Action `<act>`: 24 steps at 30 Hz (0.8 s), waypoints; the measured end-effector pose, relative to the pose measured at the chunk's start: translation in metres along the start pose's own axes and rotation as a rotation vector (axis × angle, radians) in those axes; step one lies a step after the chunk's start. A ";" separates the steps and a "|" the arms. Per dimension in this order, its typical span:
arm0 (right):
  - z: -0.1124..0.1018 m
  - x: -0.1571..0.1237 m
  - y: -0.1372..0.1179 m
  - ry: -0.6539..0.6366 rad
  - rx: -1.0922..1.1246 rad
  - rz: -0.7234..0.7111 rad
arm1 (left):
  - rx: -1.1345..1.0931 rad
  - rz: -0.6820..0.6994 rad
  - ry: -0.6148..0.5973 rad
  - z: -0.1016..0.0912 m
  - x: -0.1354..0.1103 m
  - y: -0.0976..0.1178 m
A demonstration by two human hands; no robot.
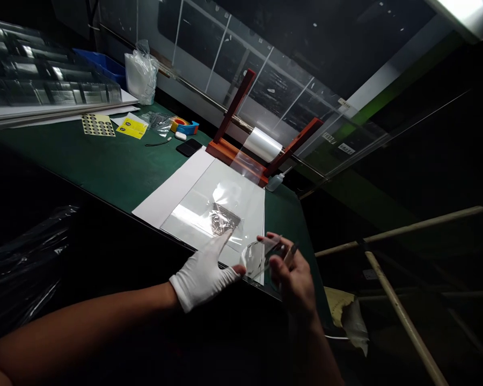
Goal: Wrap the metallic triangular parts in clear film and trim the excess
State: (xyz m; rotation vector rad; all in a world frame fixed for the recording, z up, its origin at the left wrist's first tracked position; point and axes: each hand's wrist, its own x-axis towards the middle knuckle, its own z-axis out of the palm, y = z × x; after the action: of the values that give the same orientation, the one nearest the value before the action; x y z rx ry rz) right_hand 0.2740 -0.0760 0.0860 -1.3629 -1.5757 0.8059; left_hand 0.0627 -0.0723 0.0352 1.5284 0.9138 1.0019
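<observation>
My left hand [203, 276], in a white fabric glove, lies flat with its fingers apart at the front edge of a clear plastic sheet [213, 209]. That sheet rests on a white board [173, 187], with a small patterned metallic piece [224, 219] under or on it. My right hand [295, 273], bare, pinches a curved piece of clear film [261, 258] at its side. A slim pale tool [290, 255] also shows between those fingers. The glove's fingertips come close to the film's left edge.
A red-brown wooden stand [245, 153] carries a roll of clear film [262, 145] on the green mat [104, 166]. Tape, a phone, a dropper bottle, sticker sheets and a plastic bag lie beyond. A pale rail [402, 230] runs right of the bench.
</observation>
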 end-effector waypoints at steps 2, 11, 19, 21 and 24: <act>0.000 0.043 -0.007 0.037 -0.242 0.135 | 0.256 0.071 0.117 -0.011 0.006 -0.014; 0.063 0.247 0.005 -0.023 -0.917 0.600 | 1.074 0.151 0.055 -0.043 0.040 -0.075; 0.106 0.299 0.046 -0.094 -1.160 0.774 | 1.038 0.192 0.014 -0.052 0.039 -0.096; 0.111 0.306 0.056 -0.117 -1.179 0.805 | 1.022 0.186 0.007 -0.052 0.040 -0.097; 0.117 0.311 0.067 -0.140 -1.188 0.818 | 0.988 0.187 0.009 -0.051 0.042 -0.100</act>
State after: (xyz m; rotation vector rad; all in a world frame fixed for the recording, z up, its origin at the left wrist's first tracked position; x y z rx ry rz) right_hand 0.1909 0.2497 0.0409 -2.9728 -1.6280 0.3351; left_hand 0.0252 0.0003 -0.0520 2.4558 1.3983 0.6895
